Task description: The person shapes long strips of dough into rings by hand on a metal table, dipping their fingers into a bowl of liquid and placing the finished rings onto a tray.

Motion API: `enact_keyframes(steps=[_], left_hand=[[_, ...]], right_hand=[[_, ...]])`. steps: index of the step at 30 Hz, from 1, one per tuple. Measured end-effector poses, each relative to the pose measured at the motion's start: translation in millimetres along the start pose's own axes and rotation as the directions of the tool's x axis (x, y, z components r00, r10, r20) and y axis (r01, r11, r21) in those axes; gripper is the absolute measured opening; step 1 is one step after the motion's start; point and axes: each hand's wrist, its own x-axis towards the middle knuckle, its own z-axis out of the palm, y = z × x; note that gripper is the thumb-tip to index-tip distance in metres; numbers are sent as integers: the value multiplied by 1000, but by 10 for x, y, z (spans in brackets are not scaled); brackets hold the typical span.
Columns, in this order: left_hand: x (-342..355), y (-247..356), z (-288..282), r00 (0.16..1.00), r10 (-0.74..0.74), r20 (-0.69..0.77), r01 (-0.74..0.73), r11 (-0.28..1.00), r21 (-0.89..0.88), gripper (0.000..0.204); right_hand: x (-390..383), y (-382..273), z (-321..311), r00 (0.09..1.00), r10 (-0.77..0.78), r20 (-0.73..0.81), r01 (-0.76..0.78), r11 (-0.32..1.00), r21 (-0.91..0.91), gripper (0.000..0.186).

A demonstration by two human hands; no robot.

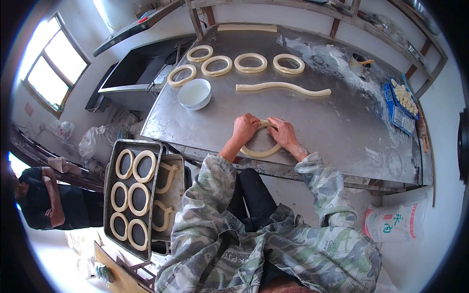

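A dough ring [261,153] lies near the front edge of the metal table, its far side between my hands. My left hand [245,128] is closed on the dough left of the join, fingertips pressed to it. Across from it, my right hand [284,133] grips the same ring on the right; the two hands almost meet. Beyond them lies a slightly wavy dough strip [283,88]. A white bowl [194,94] stands to the left. Several finished rings, among them one dough ring [250,63], rest farther back.
At the left, a black tray [159,183] holds several dough rings, overlapping another tray [177,195]. A long dough strip [247,28] lies at the table's far edge. Dough pieces sit on a blue bag [403,119] at right, beside a metal pot [360,64]. Another person [49,198] stands left.
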Motion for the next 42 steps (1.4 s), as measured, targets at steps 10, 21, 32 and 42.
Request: enact_keyframes(steps=[10, 21, 32, 42], left_hand=[[38, 31, 38, 1000, -5, 11, 5, 999, -49, 24], [19, 175, -37, 991, 28, 134, -62, 966, 253, 29], [51, 75, 100, 972, 113, 206, -181, 917, 354, 24], [-266, 267, -326, 947, -260, 188, 137, 859, 494, 31]], right_hand=[[22, -44, -49, 999, 37, 31, -38, 998, 45, 43], [160, -106, -50, 993, -46, 105, 40, 997, 63, 53], [196, -61, -11, 992, -75, 98, 65, 993, 97, 61], [54, 94, -230, 975, 39, 220, 61, 900, -432, 12]])
